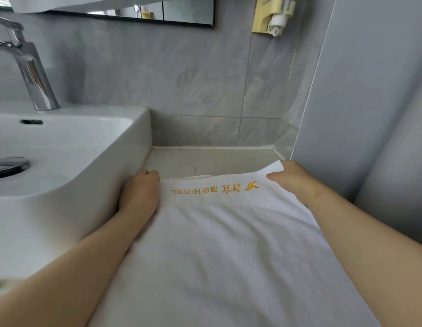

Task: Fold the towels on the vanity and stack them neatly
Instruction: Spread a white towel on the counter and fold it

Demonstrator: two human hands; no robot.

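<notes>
While left hand (140,185) and right hand (292,178) each pinch a far corner of the towel (229,244) — first fold underway, I'd judge — no stack shows beyond the fingers (274,176) on the vanity (212,159).

This is looking like a hotel bathroom. A white ceramic basin (64,142) with a chrome tap (33,74) is standing beside a pale worktop (212,159). A mirror (158,10) is hanging above grey marble-look wall tiles (181,79). A white towel (229,244) is showing gold embroidered lettering (205,190) that includes the word HOTEL.
</notes>
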